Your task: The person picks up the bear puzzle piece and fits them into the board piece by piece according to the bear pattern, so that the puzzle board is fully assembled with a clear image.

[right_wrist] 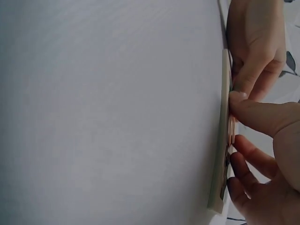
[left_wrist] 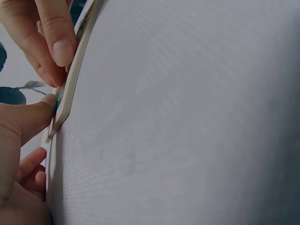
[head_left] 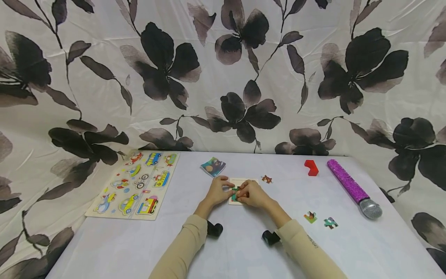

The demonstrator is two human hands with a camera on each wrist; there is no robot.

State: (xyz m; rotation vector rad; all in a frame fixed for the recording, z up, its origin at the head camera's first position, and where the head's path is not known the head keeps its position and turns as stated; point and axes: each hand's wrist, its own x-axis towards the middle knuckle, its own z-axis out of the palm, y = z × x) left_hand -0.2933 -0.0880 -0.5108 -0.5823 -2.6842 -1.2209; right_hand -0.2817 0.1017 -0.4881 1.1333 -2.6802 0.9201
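Observation:
A small wooden puzzle tray (head_left: 237, 202) with a pale rim lies flat on the white table, green pieces showing inside it. My left hand (head_left: 219, 191) is at its left side, the thumb (left_wrist: 40, 112) straight and touching the green area near the edge. From the right, my right hand (head_left: 255, 193) reaches over the tray and pinches a small puzzle piece (right_wrist: 231, 129) between thumb and fingers, close against the tray. The fingertips of both hands nearly meet, and they hide most of the tray's inside.
Loose jigsaw pieces lie around: one (head_left: 266, 179) beyond the tray, two more (head_left: 310, 217) (head_left: 330, 223) to the right. A picture card (head_left: 213, 166) and a vehicle puzzle board (head_left: 132, 186) are left. A red block (head_left: 311, 168) and a purple glittery microphone (head_left: 348, 182) lie right.

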